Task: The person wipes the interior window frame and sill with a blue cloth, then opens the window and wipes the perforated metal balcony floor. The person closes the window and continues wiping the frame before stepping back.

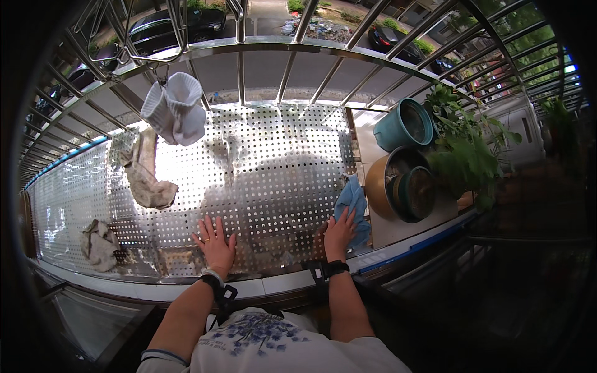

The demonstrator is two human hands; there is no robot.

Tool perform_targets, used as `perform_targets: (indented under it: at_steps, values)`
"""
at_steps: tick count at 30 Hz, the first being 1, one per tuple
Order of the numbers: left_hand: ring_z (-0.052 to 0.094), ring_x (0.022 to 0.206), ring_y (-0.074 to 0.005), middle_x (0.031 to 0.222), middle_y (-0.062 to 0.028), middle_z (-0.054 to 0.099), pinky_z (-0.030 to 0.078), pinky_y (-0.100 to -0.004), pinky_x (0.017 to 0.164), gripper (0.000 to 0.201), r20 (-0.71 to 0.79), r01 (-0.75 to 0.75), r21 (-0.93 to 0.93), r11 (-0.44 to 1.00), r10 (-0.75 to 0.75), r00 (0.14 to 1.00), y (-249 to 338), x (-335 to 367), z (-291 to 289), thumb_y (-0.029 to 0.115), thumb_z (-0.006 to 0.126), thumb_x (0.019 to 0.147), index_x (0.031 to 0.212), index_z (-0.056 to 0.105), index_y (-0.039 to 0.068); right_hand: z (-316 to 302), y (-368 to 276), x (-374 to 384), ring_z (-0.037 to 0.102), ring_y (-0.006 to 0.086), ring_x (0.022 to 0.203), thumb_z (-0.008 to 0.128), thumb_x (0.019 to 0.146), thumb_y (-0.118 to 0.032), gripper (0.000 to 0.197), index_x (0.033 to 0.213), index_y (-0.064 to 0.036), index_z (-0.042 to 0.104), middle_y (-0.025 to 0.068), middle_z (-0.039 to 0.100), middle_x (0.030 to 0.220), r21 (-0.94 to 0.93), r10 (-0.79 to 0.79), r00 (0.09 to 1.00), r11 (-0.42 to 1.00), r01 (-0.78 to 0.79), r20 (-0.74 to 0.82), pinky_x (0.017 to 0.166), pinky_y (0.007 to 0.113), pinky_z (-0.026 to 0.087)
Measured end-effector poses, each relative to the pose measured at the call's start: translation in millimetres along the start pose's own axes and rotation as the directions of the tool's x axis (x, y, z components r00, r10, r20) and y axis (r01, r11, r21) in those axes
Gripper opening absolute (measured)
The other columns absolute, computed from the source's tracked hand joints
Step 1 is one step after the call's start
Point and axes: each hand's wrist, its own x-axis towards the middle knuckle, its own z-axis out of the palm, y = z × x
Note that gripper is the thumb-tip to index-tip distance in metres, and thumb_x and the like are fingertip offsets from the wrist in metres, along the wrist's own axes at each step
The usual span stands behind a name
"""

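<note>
A person in a white shirt with a blue floral print leans over a ledge, black straps on both wrists. The left hand, a ring on one finger, lies palm down with fingers spread on a perforated metal sheet, holding nothing. The right hand rests on the near left part of a crumpled blue cloth; most of the cloth spreads beyond and to the right of the fingers. From here I cannot tell whether they pinch it or simply lie over it. Well to the left sits a crumpled grayish rag, with a longer stained cloth farther out. Right of the blue cloth stand a tan pot, a teal pot and leafy plants. White ribbed knitwear hangs near the metal railing; beyond it, a black car stands outside.
</note>
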Motion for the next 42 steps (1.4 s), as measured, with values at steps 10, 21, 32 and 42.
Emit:
perform_targets:
  at_steps: [10,21,32,42]
  values:
    - [0.01,0.14,-0.0402,0.151,-0.0188,0.02,0.002,-0.064,0.108,0.067,0.021,0.012,0.025,1.0,-0.012,1.0,0.4,2.1,0.2,0.039,0.056,0.086,0.141,0.033,0.01,8.8,-73.7,159.1,0.027,0.0534,0.129,0.056,0.09,-0.038,0.063,0.14,-0.008,0.034,0.0118,0.024,0.149,0.155,-0.148,0.983,0.974,0.164,-0.11,0.097,0.068,0.028]
    - [0.009,0.141,-0.0394,0.151,-0.0182,0.021,0.001,-0.0636,0.108,0.069,-0.042,-0.009,-0.01,1.0,0.009,0.999,-2.4,0.0,3.9,0.039,0.059,0.083,0.141,0.035,0.011,29.5,-139.8,85.8,0.022,0.0536,0.13,0.057,0.089,-0.036,0.066,0.142,-0.0066,0.031,0.0106,0.022,0.15,0.077,-0.445,0.895,0.892,0.445,-0.014,0.1,0.071,0.017]
    - [0.012,0.14,-0.0391,0.15,-0.0174,0.023,0.002,-0.0643,0.108,0.067,-0.043,-0.006,-0.01,1.0,0.005,0.999,-2.9,0.2,2.8,0.039,0.06,0.083,0.139,0.037,0.011,41.1,-150.3,-52.9,0.031,0.04,0.13,0.058,0.088,-0.025,0.049,0.133,-0.011,0.045,0.0027,0.03,0.148,0.242,-0.867,0.498,0.489,0.838,0.028,0.104,0.061,0.022]
    - [0.012,0.14,-0.04,0.15,-0.0187,0.023,0.003,-0.0648,0.107,0.067,-0.033,-0.004,-0.012,1.0,0.003,0.999,-4.9,1.3,5.6,0.041,0.057,0.085,0.141,0.035,0.011,1.9,-74.8,99.6,0.031,0.0451,0.129,0.052,0.094,-0.028,0.048,0.138,-0.0124,0.041,0.0035,0.024,0.151,0.022,-0.364,0.931,0.931,0.365,-0.032,0.104,0.063,0.021]
